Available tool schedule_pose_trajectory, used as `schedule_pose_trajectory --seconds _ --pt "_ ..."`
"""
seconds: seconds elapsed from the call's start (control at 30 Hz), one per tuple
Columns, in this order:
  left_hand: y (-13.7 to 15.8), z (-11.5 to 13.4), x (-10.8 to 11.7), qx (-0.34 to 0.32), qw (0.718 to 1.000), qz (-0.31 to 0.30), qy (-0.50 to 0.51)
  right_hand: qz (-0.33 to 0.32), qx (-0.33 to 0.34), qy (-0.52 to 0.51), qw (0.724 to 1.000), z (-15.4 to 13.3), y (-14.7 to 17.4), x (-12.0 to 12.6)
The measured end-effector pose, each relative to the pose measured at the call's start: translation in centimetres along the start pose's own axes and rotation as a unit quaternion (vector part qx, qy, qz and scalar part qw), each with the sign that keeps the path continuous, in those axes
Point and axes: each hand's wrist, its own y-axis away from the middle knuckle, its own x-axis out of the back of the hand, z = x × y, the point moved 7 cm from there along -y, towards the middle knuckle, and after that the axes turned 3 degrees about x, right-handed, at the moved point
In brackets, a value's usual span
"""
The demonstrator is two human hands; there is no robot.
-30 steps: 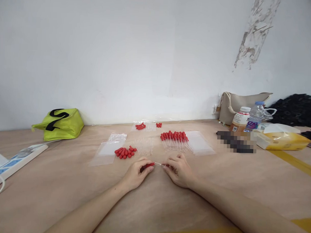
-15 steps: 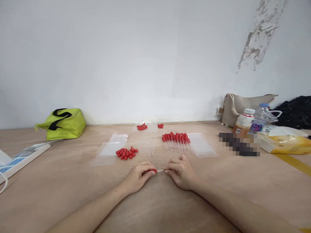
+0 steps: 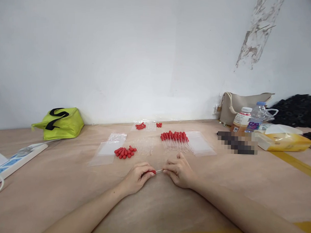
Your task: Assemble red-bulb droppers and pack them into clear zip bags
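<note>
The left hand (image 3: 138,178) pinches a red bulb (image 3: 153,171) that meets the clear tube (image 3: 159,171) clasped by the right hand (image 3: 179,171), over the tabletop (image 3: 154,205) before red-topped droppers (image 3: 174,137), while farther right a brownish bottle (image 3: 241,120) and clear bottle (image 3: 259,112) bear labels too small to read.

Loads of room's offered by the near table (image 3: 152,206), but straight ahead the way's blocked by bulbs (image 3: 124,152), tubes (image 3: 144,146) and droppers (image 3: 174,136), bar a skinny gap between those last two.
</note>
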Motion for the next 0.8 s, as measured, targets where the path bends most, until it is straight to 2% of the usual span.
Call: schedule_pose_trajectory --seconds 0.23,0.37,0.67,0.8 --pt "0.0 0.2 -0.1 -0.004 1.000 -0.020 0.002 0.037 0.033 0.039 0.998 -0.1 -0.1 0.5" --pt "0.0 -0.1 0.0 0.002 1.000 -0.008 0.009 0.043 0.017 0.040 0.998 0.0 0.0 0.5" --pt "0.1 -0.1 0.6 0.000 0.999 0.035 -0.032 0.010 -0.052 -0.009 0.999 -0.6 -0.1 -0.3" --pt "0.2 0.6 0.5 -0.030 0.997 0.038 -0.054 -0.023 -0.045 -0.045 0.998 -0.9 -0.3 -0.7"
